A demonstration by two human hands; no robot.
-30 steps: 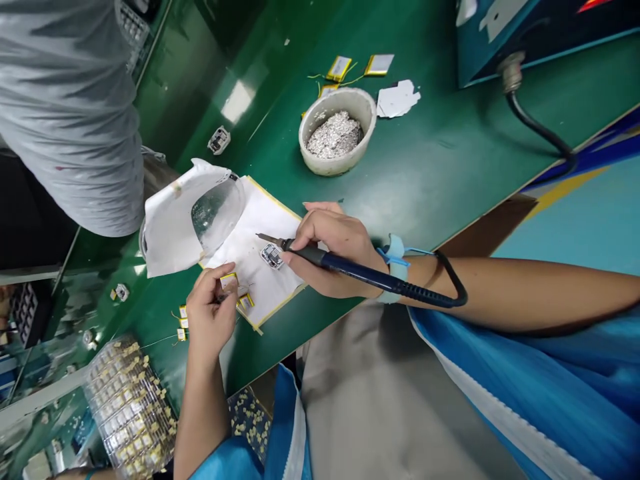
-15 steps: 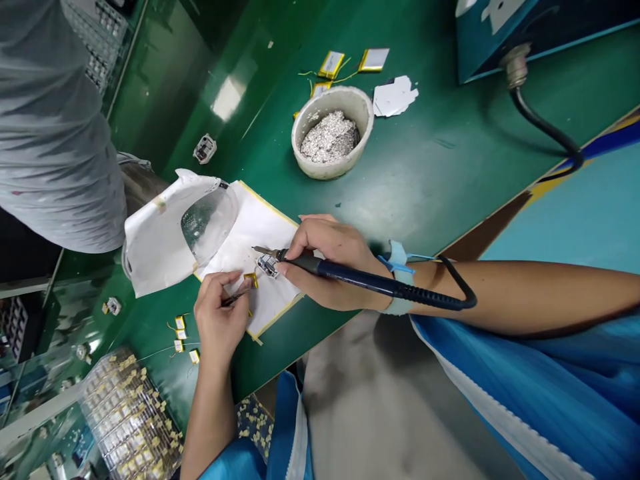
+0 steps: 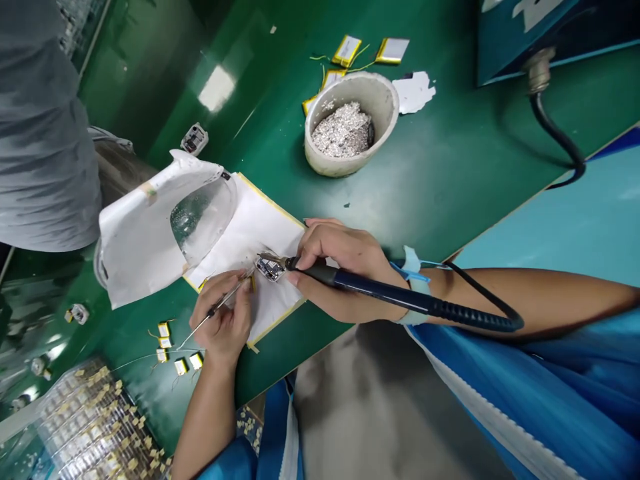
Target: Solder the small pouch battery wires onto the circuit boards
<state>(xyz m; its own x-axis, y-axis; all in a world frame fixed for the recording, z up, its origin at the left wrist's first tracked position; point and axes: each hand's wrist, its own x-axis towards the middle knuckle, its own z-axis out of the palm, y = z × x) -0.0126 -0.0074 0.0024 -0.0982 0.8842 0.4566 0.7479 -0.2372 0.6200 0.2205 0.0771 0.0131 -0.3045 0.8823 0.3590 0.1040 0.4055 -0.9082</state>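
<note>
Right hand (image 3: pixel 353 259) grips the soldering iron (image 3: pixel 385 292), left hand (image 3: pixel 223 330) a slim metal tool (image 3: pixel 213 310) — a slip could scorch the circuit board (image 3: pixel 271 269) inside the edges of the white sheet (image 3: pixel 273 223).

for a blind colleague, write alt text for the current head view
The person's right hand holds a soldering iron over a small circuit board on white paper; the left hand holds a thin metal tool. Beyond, a pale bowl of silvery granules stands on a green bench.
</note>
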